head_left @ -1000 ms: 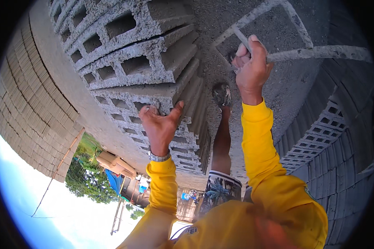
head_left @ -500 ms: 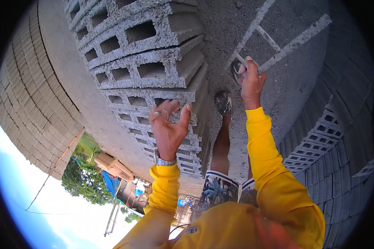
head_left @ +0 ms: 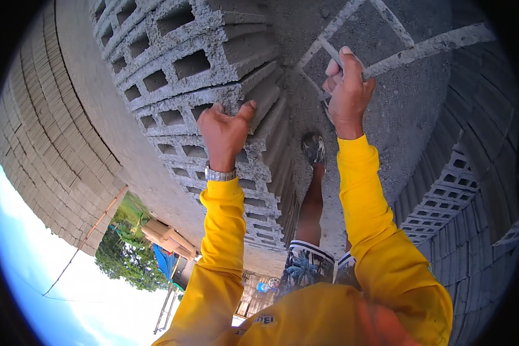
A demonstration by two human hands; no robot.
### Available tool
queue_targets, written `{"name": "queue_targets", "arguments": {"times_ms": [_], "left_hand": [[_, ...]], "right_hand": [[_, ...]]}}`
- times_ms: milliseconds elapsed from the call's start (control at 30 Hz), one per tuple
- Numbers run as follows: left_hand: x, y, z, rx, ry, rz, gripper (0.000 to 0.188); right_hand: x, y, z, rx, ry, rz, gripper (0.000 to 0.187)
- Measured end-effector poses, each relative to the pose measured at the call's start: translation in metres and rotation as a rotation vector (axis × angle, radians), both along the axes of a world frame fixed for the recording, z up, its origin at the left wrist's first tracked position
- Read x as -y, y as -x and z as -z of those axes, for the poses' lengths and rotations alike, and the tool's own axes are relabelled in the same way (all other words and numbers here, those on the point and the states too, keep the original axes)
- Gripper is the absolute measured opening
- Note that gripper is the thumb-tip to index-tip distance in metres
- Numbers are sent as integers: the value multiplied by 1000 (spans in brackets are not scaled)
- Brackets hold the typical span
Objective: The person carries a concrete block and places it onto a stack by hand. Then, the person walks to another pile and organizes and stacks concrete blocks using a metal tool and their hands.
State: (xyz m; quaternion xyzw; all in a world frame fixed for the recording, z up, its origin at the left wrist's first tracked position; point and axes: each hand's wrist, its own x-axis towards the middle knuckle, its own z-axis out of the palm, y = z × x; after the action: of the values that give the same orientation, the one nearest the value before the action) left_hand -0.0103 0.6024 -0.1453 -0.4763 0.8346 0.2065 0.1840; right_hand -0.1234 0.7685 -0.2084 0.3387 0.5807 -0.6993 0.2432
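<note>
A stack of grey hollow concrete blocks (head_left: 213,63) fills the upper left. My left hand (head_left: 225,130), with a watch at the wrist, rests on the top edge of one block in that stack, fingers curled over it. My right hand (head_left: 347,86) is closed around a thin grey bar-like tool (head_left: 330,51), held over the rough grey ground (head_left: 398,127). What kind of tool it is cannot be made out. Both arms wear yellow sleeves.
Pale strips (head_left: 427,46) form square outlines on the ground by my right hand. My shoe (head_left: 314,147) stands beside the stack. More hollow blocks (head_left: 444,196) are piled at the right. A block wall (head_left: 46,150) curves along the left.
My left hand was lifted with its fingers spread and now sits curled on a block edge. My right hand stays closed on the tool over the ground strips.
</note>
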Motion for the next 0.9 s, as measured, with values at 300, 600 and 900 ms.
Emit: {"name": "queue_targets", "arguments": {"times_ms": [300,600,900], "left_hand": [[5,-15,-28,-183,-275,-188,27],[8,-14,-42,-282,-304,-245,27],[11,-23,-27,-178,-112,-7,35]], "right_hand": [[-10,26,9,-501,12,-41,23],[44,-20,53,-239,4,-181,40],[19,13,15,-259,-183,-326,42]]}}
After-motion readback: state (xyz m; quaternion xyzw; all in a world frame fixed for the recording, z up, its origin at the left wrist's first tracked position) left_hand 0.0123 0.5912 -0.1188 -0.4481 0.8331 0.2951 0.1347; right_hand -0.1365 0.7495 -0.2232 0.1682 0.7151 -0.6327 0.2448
